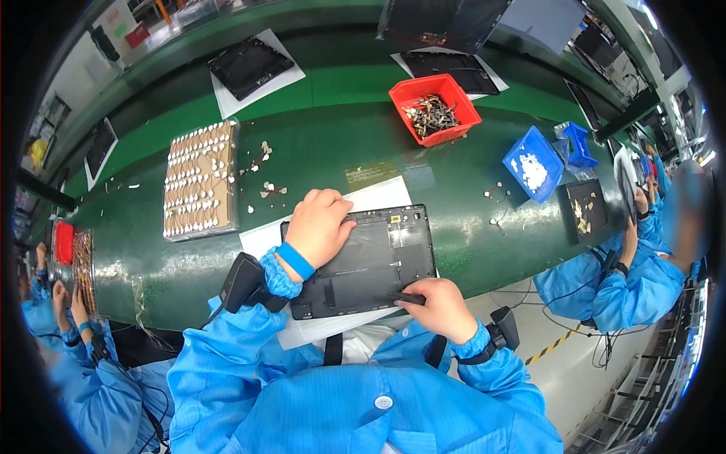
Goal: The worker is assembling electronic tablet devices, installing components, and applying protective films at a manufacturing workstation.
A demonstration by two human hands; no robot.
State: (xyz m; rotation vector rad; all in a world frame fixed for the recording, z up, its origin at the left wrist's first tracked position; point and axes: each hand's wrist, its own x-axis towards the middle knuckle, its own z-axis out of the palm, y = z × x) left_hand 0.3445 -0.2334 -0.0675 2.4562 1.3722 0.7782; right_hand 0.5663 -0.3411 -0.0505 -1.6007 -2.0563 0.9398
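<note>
A black tablet housing, its inner side facing up, lies on a white sheet at the front of the table. My left hand rests over its far left part, with bent fingers reaching across the far edge and the thumb alongside them. What lies beneath that palm is hidden. At the near right corner of the housing, my right hand is closed round a slim black tool. The tool's tip points left, over the near edge of the housing; its exact kind is unclear.
Left of me stands a tray with rows of small white-ended wired parts; several lie loose beside it. Beyond are a red bin and more tablet housings. A blue bin stands right. Co-workers sit at both sides.
</note>
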